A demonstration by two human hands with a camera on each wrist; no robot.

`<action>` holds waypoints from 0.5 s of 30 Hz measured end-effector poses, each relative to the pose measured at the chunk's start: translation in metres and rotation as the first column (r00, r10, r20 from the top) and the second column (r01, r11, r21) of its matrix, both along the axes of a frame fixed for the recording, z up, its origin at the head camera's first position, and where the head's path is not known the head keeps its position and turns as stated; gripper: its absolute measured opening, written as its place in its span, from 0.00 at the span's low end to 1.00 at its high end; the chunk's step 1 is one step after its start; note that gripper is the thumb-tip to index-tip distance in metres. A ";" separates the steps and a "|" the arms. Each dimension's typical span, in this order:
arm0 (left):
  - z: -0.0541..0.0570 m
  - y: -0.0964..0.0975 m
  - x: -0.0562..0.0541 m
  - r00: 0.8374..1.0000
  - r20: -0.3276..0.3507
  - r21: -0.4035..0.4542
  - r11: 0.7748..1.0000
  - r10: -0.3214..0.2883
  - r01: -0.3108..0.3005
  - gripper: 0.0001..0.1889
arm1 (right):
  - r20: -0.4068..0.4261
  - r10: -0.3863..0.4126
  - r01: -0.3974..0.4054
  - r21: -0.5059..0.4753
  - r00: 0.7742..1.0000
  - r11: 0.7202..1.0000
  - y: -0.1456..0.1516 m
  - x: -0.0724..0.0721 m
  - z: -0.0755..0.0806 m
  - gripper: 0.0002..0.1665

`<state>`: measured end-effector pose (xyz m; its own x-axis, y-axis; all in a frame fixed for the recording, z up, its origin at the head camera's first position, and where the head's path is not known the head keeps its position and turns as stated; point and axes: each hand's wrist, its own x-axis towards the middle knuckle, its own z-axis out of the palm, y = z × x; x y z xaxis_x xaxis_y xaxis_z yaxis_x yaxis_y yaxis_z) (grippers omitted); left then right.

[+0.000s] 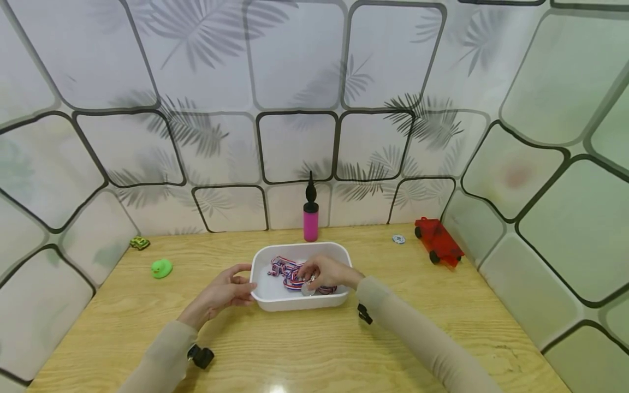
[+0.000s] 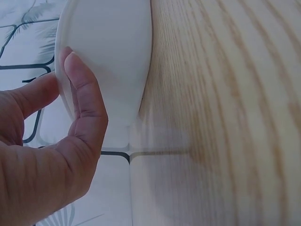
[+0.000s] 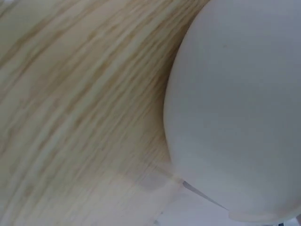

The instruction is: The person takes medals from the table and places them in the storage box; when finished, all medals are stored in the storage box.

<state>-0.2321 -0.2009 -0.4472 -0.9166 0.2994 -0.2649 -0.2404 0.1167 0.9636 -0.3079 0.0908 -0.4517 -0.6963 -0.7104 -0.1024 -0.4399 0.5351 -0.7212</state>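
Observation:
A white plastic tray [image 1: 290, 304] with raised walls stands on the wooden table. Inside it lie red, white and blue striped ribbons [image 1: 293, 279], bunched together, and a silvery round medal [image 1: 308, 287]. My right hand [image 1: 321, 271] reaches over the tray's right side and pinches the medal at its edge. At the left end of the tray, my left hand [image 1: 230, 289] grips the rim, as the left wrist view also shows with fingers [image 2: 87, 89] against the wall. Only the tray's outer wall [image 3: 235, 108] appears in the right wrist view; the right hand is out of sight there.
Behind the tray stands a pink hand pump [image 1: 310, 222] with a black nozzle. A green rubber duck [image 1: 161, 268] and a small yellow-green toy car [image 1: 140, 243] sit at left. Rightward are a poker chip [image 1: 398, 239] and a red toy car [image 1: 438, 242]. Patterned curtains surround the table.

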 end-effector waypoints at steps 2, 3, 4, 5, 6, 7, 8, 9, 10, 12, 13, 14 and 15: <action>0.000 0.000 0.000 1.000 -0.001 0.003 1.000 -0.001 0.001 0.35 | -0.002 -0.003 0.003 -0.002 1.000 1.000 0.001 0.000 0.000 0.18; 0.000 0.000 0.000 1.000 -0.001 0.003 1.000 0.000 0.000 0.35 | -0.004 -0.003 0.003 -0.005 1.000 1.000 0.001 0.000 0.000 0.18; 0.000 0.000 0.000 1.000 -0.001 0.002 1.000 0.000 0.000 0.35 | -0.003 -0.003 0.003 -0.013 1.000 1.000 0.002 0.000 0.000 0.18; 0.000 0.000 0.000 1.000 -0.001 0.001 1.000 0.000 0.000 0.35 | -0.004 -0.003 0.003 -0.019 1.000 1.000 0.002 0.000 0.000 0.18; 0.001 0.000 0.001 1.000 0.000 0.000 1.000 0.001 -0.001 0.35 | -0.008 -0.003 0.003 -0.025 1.000 1.000 0.003 0.000 0.000 0.18; 0.001 0.000 0.000 1.000 0.001 0.000 1.000 0.001 -0.001 0.35 | -0.007 -0.003 0.003 -0.035 1.000 0.999 0.004 0.001 0.001 0.17; 0.001 0.000 0.000 1.000 0.002 -0.001 1.000 0.001 -0.001 0.35 | -0.006 -0.003 0.003 -0.041 1.000 0.999 0.005 0.001 0.001 0.17; 0.000 0.000 0.000 1.000 0.001 0.001 1.000 0.001 -0.001 0.35 | -0.009 -0.002 0.001 -0.050 1.000 0.999 0.006 0.000 0.002 0.17; 0.000 -0.001 0.000 1.000 0.000 0.001 1.000 0.000 0.000 0.35 | -0.013 0.002 -0.002 -0.057 1.000 0.998 0.008 0.000 0.003 0.18; 0.000 -0.001 -0.001 1.000 -0.004 -0.001 1.000 0.001 -0.001 0.35 | -0.014 -0.003 0.002 -0.067 1.000 0.998 0.011 0.001 0.006 0.18; -0.001 -0.001 -0.001 1.000 -0.007 -0.005 1.000 0.002 -0.002 0.35 | -0.013 -0.007 0.006 -0.074 1.000 0.997 0.013 0.001 0.007 0.18; -0.001 -0.002 -0.002 1.000 -0.011 -0.011 1.000 0.000 0.000 0.35 | -0.020 -0.009 0.007 -0.080 1.000 0.997 0.014 0.001 0.008 0.19; -0.001 -0.002 -0.002 1.000 -0.017 -0.023 1.000 0.000 0.000 0.35 | -0.029 -0.011 0.008 -0.090 1.000 0.996 0.016 0.001 0.010 0.19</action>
<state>-0.2340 -0.2026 -0.4479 -0.9210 0.2934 -0.2563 -0.2242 0.1388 0.9646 -0.3064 0.1071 -0.4422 -0.7046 -0.7094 -0.0174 -0.4570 0.4725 -0.7536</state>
